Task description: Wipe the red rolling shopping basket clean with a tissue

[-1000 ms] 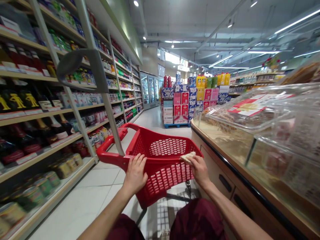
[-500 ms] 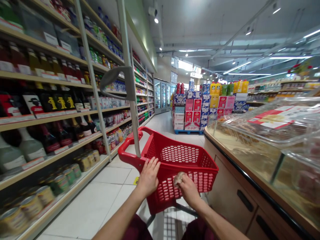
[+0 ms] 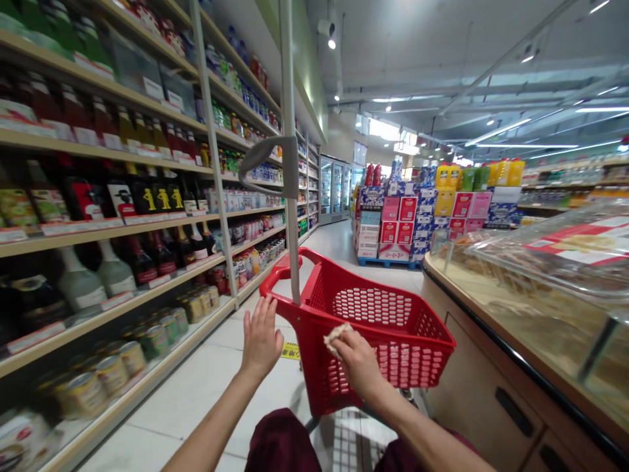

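A red plastic shopping cart (image 3: 319, 364) stands sideways in front of me, with a grey metal pole (image 3: 288, 78) rising by its handle end. A grey loop-shaped grip (image 3: 289, 169) is fixed on the pole. My right hand (image 3: 361, 367) is closed around a crumpled pale cloth (image 3: 337, 337) against the near side of the basket. My left hand (image 3: 261, 337) is raised with its fingers stretched out, just below the cart's red handle (image 3: 275, 283). Whether its fingertips touch the handle I cannot tell.
Shelves of bottles and cans (image 3: 113, 226) line the left. A glass-edged display counter (image 3: 491, 314) with clear plastic food boxes (image 3: 580, 239) stands close on the right. Ahead are stacked drink cartons (image 3: 393, 223) on a blue pallet. A yellow floor sticker (image 3: 289, 351) lies behind the cart.
My left hand has moved left off the basket's rim toward the handle. My right hand has shifted the cloth up and left along the basket side. The view has turned slightly left.
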### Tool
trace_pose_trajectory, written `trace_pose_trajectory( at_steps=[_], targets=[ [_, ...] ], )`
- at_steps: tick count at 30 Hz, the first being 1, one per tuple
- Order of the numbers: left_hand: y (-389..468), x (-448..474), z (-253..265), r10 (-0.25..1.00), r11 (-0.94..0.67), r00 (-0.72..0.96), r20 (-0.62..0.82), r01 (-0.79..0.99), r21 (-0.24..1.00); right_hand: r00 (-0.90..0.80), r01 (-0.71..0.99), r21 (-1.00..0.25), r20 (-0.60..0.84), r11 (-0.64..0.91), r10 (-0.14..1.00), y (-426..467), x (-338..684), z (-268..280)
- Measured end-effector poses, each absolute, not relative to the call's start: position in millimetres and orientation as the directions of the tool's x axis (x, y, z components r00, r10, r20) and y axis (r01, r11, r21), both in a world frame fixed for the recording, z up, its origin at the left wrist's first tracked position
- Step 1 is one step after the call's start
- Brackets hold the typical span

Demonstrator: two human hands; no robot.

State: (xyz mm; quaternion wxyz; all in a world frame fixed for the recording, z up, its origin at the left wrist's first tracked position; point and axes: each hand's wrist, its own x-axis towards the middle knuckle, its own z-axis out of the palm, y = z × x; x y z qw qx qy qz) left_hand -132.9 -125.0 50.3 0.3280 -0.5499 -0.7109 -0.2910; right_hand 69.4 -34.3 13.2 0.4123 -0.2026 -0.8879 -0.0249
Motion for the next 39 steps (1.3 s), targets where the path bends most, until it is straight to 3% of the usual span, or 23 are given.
trace_pose_trajectory(
  at_steps=[4, 9, 14, 19, 22, 26, 30, 32, 34, 37, 39],
  targets=[
    [-126.5, -136.5, 52.5, 0.629, 0.247, -0.196, 0.752, 0.968, 0.046, -0.556, 0.388, -0.064, 0.78, 0.919, 0.289, -43.3, 31.8, 32.2],
    [-134.8, -137.3, 48.8, 0.682, 0.219, -0.139, 0.718, 0.976, -0.019, -0.744, 0.375, 0.013, 0.601, 0.927, 0.292, -52.9, 19.7, 14.0],
    [-138.8, -145.2, 50.3, 0.683, 0.245, -0.176, 0.709, 0.97, 0.005, -0.612, 0.398, 0.001, 0.745, 0.917, 0.265, -55.6, 4.1, 46.0],
    [-135.3, -149.5, 62.8, 0.667, 0.238, -0.153, 0.729, 0.971, -0.015, -0.741, 0.331, 0.088, 0.641, 0.939, 0.201, -57.4, 5.0, 31.7],
    [-128.8, -151.9, 77.0, 0.664, 0.233, -0.131, 0.736, 0.972, -0.037, -0.642, 0.342, 0.071, 0.745, 0.937, 0.178, -58.1, 0.6, 67.5],
    [-119.0, -151.7, 92.8, 0.729, 0.215, -0.123, 0.673, 0.975, -0.056, -0.542, 0.339, 0.209, 0.84, 0.917, 0.009, -40.8, -20.1, 146.7],
    [-118.7, -150.0, 96.1, 0.798, 0.188, -0.115, 0.592, 0.98, -0.063, -0.759, 0.143, 0.518, 0.604, 0.843, -0.242, -17.6, -25.0, 151.6],
    [-121.1, -149.6, 94.4, 0.802, 0.174, -0.104, 0.589, 0.983, -0.064, -0.81, 0.033, 0.597, 0.486, 0.802, -0.328, -11.7, -21.7, 152.2],
    [-122.9, -149.1, 91.8, 0.792, 0.168, -0.1, 0.603, 0.984, -0.057, -0.801, 0.048, 0.604, 0.499, 0.796, -0.33, -9.2, -19.0, 173.6],
    [-123.6, -147.9, 88.6, 0.768, 0.172, -0.104, 0.631, 0.984, -0.046, -0.699, 0.235, 0.524, 0.676, 0.819, -0.232, -8.4, -16.1, 223.8],
    [-123.7, -146.8, 87.9, 0.763, 0.175, -0.106, 0.637, 0.984, -0.045, -0.676, 0.277, 0.503, 0.708, 0.819, -0.206, -8.6, -12.1, 238.2]
  ],
)
